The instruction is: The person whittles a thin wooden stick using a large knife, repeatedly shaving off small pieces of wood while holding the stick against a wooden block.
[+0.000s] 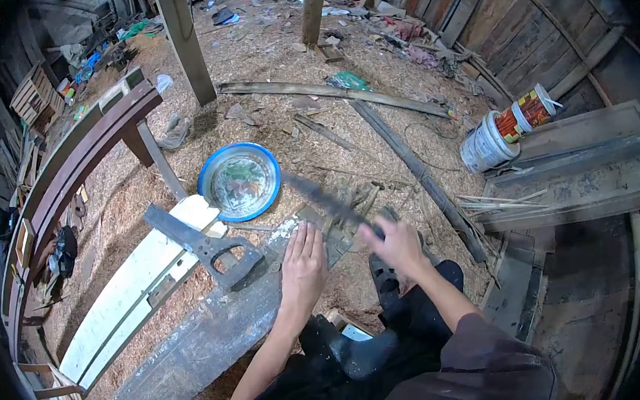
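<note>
My left hand [305,263] lies flat on the far end of a worn grey plank [189,349], fingers stretched out and side by side. Whatever may be under its palm is hidden. My right hand [399,246] is closed around the handle of a long dark blade-like tool [326,202]. Motion blurs the tool, so its exact kind cannot be made out; it points up and to the left, beyond my left fingertips. Left of my left hand, a handsaw [211,248] rests across a white-faced board [129,299] and the plank.
A blue-rimmed basin [202,181] with liquid stands beyond the plank. Wood shavings cover the floor, with a long dark beam [419,169] on the right. A white bucket [485,145] stands near planks. Posts [188,52] rise ahead; a curved reddish wooden frame [80,159] is at left.
</note>
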A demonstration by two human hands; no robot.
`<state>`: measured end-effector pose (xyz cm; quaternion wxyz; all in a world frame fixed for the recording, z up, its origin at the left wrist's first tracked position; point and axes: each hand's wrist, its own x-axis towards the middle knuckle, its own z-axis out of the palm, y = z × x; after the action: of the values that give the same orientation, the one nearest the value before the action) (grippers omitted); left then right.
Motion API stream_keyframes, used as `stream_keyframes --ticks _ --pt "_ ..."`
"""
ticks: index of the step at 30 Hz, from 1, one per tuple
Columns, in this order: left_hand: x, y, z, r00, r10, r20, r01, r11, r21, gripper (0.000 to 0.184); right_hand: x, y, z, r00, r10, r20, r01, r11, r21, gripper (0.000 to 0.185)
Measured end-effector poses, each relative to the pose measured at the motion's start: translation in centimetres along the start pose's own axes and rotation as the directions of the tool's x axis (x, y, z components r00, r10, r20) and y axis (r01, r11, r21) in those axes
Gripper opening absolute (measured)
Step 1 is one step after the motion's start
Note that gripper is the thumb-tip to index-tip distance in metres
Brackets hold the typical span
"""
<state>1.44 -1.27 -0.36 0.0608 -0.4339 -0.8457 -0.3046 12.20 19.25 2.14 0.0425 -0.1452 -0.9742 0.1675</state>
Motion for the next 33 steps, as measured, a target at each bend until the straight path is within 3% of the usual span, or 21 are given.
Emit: stream_keyframes --ticks 2,3,5,7,9,10,12,13,14,17,18,20,21,22,24,25,28,29,32,33 --pt "-0.4 0.1 0.0 0.997 0.042 -0.064 -0.04 0.999 0.036 0.032 1.4 1.8 2.0 0.964 0.248 -0.098 -0.23 0.958 0.171 0.061" --pt "-0.5 -0.2 0.5 0.997 0.05 -0.062 -0.047 0.998 0.045 0.033 1.0 -0.1 0.7 0.967 0.249 -0.053 -0.232 0.947 0.224 0.048" --pt "-0.1 -0.3 0.6 0.997 0.051 -0.063 -0.048 0.998 0.05 0.033 -0.6 -0.9 1.2 0.992 0.125 0.006 -0.125 0.98 0.158 0.049" --pt "-0.1 -0.1 -0.2 0.989 -0.03 0.143 0.026 0.999 0.024 0.036 -1.5 -1.2 1.2 0.998 0.055 -0.004 -0.053 0.987 0.151 0.049" --pt "0.0 -0.4 0.5 0.999 0.013 0.045 -0.015 0.999 0.039 0.036 -0.7 0.0 0.7 0.999 0.031 0.021 -0.031 0.999 -0.025 0.064" --pt "-0.3 -0.4 0.7 0.998 0.057 -0.041 -0.055 0.997 0.054 0.035 0.0 0.7 1.0 0.999 0.034 0.026 -0.033 0.999 -0.019 0.064" --pt "-0.9 -0.2 0.5 0.998 0.065 -0.024 -0.063 0.996 0.06 0.035 1.6 1.4 1.2 0.962 0.235 -0.136 -0.218 0.967 0.129 0.065" --pt "-0.4 -0.4 0.5 0.997 0.075 -0.03 -0.073 0.995 0.072 0.034 1.3 0.5 0.1 0.967 0.253 -0.031 -0.247 0.96 0.129 0.065" --pt "-0.1 -0.4 0.6 0.996 0.082 -0.033 -0.079 0.994 0.079 0.034 1.1 0.0 0.1 0.968 0.247 -0.036 -0.241 0.962 0.126 0.065" --pt "-0.1 -0.3 0.7 0.999 0.017 0.036 -0.019 0.999 0.046 0.038 -0.4 -0.7 0.0 0.994 -0.028 -0.109 0.022 0.998 -0.054 0.059" --pt "0.1 -0.3 0.8 0.999 0.017 0.031 -0.018 0.999 0.046 0.038 0.4 -0.4 -0.3 0.993 -0.031 -0.111 0.025 0.998 -0.056 0.059" --pt "-0.1 -0.4 0.8 0.996 0.073 -0.051 -0.071 0.996 0.056 0.034 2.1 0.4 -0.4 0.974 0.213 -0.081 -0.196 0.964 0.18 0.059" --pt "-0.4 -0.4 0.6 0.996 0.074 -0.047 -0.071 0.996 0.061 0.034 2.8 0.4 -0.9 0.967 0.247 -0.057 -0.233 0.955 0.184 0.058" --pt "-0.1 -0.6 0.5 0.997 0.062 -0.05 -0.061 0.998 0.016 0.034 2.9 -0.1 -1.2 0.969 0.238 -0.062 -0.224 0.957 0.185 0.058" --pt "-0.1 -0.4 0.7 0.998 0.05 -0.047 -0.052 0.998 -0.04 0.034 1.4 -1.9 -2.6 0.99 0.139 -0.011 -0.14 0.985 -0.103 0.058" --pt "-0.2 -0.5 0.9 0.998 0.03 -0.046 -0.033 0.998 -0.061 0.033 1.2 -2.7 -3.8 0.991 0.122 0.052 -0.118 0.991 -0.069 0.058" --pt "0.1 -0.4 0.9 0.998 0.019 -0.054 -0.022 0.998 -0.053 0.032 2.8 -0.7 -3.5 0.982 0.189 0.001 -0.189 0.982 0.017 0.059" --pt "0.1 -0.3 0.8 0.998 0.027 -0.058 -0.028 0.999 -0.026 0.031 3.5 0.8 -2.2 0.976 0.2 -0.089 -0.202 0.979 -0.014 0.058" --pt "-0.1 -0.5 1.4 0.997 0.032 -0.064 -0.032 0.999 -0.006 0.032 2.3 -0.4 -1.7 0.983 0.151 -0.101 -0.162 0.98 -0.112 0.059" --pt "-0.2 -0.3 1.2 0.998 0.033 -0.057 -0.034 0.999 -0.008 0.032 1.7 -0.7 -2.3 0.994 0.103 -0.026 -0.105 0.992 -0.069 0.061"
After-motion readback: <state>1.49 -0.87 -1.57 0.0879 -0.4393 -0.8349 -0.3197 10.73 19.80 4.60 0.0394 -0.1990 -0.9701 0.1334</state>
